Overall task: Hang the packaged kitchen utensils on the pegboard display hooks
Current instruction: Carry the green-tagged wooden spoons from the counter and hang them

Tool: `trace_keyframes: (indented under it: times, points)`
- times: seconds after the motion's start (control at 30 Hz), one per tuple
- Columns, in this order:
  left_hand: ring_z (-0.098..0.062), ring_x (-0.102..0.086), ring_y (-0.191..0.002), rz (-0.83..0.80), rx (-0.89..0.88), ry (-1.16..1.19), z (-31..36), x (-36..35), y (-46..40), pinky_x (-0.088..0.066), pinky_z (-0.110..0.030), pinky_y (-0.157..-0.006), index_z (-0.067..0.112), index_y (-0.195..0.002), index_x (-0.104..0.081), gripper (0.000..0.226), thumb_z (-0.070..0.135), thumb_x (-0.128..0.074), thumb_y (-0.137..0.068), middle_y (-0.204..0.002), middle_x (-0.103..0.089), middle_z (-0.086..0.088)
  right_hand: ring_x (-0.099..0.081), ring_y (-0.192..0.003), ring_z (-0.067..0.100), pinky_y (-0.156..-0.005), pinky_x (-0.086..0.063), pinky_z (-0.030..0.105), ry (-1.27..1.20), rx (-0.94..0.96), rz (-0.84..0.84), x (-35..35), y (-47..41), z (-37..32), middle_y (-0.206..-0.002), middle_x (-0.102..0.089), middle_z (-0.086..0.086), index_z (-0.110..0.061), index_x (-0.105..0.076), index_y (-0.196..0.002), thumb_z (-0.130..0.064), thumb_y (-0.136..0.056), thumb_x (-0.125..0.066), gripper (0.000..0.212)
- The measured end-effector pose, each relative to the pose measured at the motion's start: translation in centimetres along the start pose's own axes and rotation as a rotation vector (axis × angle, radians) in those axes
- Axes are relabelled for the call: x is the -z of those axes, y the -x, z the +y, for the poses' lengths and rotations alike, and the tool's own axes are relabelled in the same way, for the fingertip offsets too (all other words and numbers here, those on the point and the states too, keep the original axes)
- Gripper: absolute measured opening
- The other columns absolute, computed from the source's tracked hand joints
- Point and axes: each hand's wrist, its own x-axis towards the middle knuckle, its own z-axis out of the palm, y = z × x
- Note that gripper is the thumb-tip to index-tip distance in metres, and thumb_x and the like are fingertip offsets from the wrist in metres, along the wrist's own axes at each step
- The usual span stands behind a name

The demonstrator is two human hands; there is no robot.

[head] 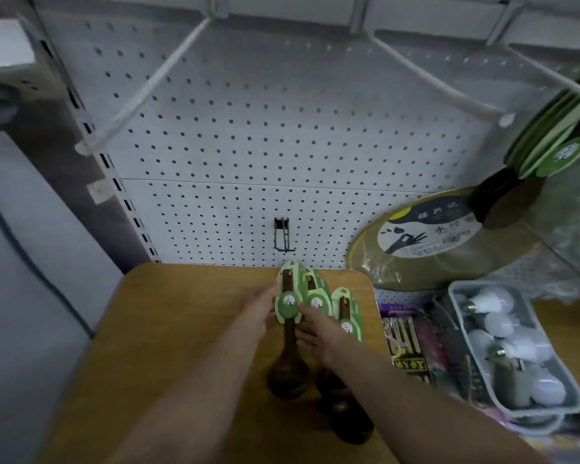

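Both hands, left (260, 308) and right (318, 333), pinch 1 carded spoon (288, 316).

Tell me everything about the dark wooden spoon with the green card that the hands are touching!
The dark brown wooden spoon with a light green card lies flat on the tan wooden table, its round bowl toward the person and its handle pointing at the white pegboard. The card wraps the handle, has a hanging hole at its tip and a round white label. The left hand touches the card's left edge; the right hand has fingers on its right edge. More such spoons lie right beside it.
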Motion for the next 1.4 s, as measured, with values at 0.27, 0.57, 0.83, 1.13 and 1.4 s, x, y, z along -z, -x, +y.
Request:
trace_keyframes:
  times: [0.27,0.57,0.83,1.13,1.4]
  points:
    - [-0.024,-0.074,-0.086,0.072,-0.029,-0.039,-0.3,1.3,-0.6,-0.057,-0.029,-0.064,0.016,-0.107,-0.073,0.056,0.060,-0.081,-0.073,-0.096,-0.078,-0.005,-0.066,-0.107,0.023,-0.083,-0.054,0.031,0.028,-0.018,-0.053,-1.7,1.5,1.2,-0.116,-0.072,0.006,-0.017,-0.067,-0.118,-0.049,-0.088,-0.073,0.045]
    - [-0.026,-0.072,-0.084,0.178,-0.168,-0.064,-0.8,3.9,1.8,-0.061,-0.039,-0.075,0.016,-0.085,-0.071,0.028,0.031,-0.091,-0.072,-0.088,-0.075,-0.005,-0.063,-0.087,0.015,-0.071,-0.049,0.027,0.067,0.024,-0.079,-4.4,4.2,3.0,-0.097,-0.070,0.000,-0.018,-0.071,-0.108,-0.050,-0.092,-0.068,0.036]
    - [-0.032,-0.075,-0.084,0.111,-0.147,0.068,-1.8,5.2,4.4,-0.062,-0.051,-0.080,0.008,-0.096,-0.075,0.039,0.031,-0.092,-0.070,-0.088,-0.078,-0.011,-0.066,-0.119,0.030,-0.097,-0.056,0.035,-0.040,0.058,-0.118,-5.0,7.0,5.8,-0.124,-0.071,0.014,-0.014,-0.071,-0.116,-0.048,-0.091,-0.071,0.042]
    - [-0.029,-0.075,-0.083,0.077,-0.286,0.302,-3.1,-0.5,11.3,-0.062,-0.041,-0.073,0.010,-0.100,-0.071,0.030,0.028,-0.085,-0.080,-0.089,-0.077,-0.011,-0.072,-0.100,0.026,-0.081,-0.059,0.035,-0.190,0.225,-0.112,-1.3,12.1,6.5,-0.107,-0.077,0.012,-0.010,-0.072,-0.115,-0.031,-0.093,-0.073,0.030]
    - [-0.028,-0.068,-0.104,0.033,-0.444,0.296,-8.7,-12.5,19.7,-0.057,-0.042,-0.091,0.018,-0.109,-0.065,0.037,0.036,-0.083,-0.081,-0.104,-0.071,-0.006,-0.072,-0.066,0.017,-0.062,-0.059,0.028,-0.319,0.347,-0.138,11.1,19.1,8.5,-0.081,-0.077,0.009,-0.009,-0.069,-0.099,-0.021,-0.099,-0.064,0.012]
